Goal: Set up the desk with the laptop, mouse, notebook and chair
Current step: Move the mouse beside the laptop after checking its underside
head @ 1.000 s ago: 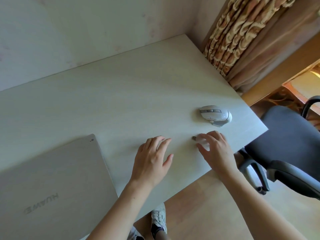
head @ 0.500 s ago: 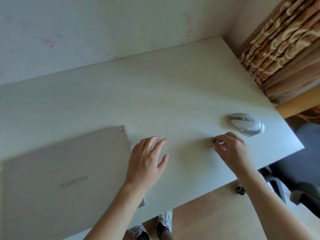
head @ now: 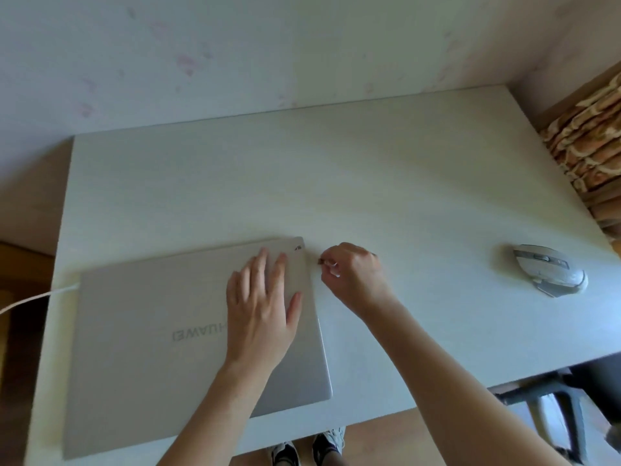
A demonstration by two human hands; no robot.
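Left hand (head: 260, 307) lies flat, fingers spread, on the closed silver laptop (head: 168, 338) at the pale desk's (head: 403, 183) near-left. Right hand (head: 353, 274) pinches a small dark plug (head: 321, 261) beside the laptop's right edge. Grey-white mouse (head: 551, 274) sits well apart, right.

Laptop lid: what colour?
Silver-grey, on the closed laptop in the head view.

Can't really make out the tiny dark thing (head: 321, 261) pinched in the right hand (head: 353, 277), it's way too small, looks like a little plug maybe. The left hand (head: 260, 314) covers the end of the HUAWEI lettering on the laptop (head: 161, 331). The white cable (head: 30, 299) runs off the left edge. Chair (head: 551, 401) is mostly tucked under the desk (head: 403, 196), cut off at the right. Shoes (head: 307, 449) get clipped at the bottom.
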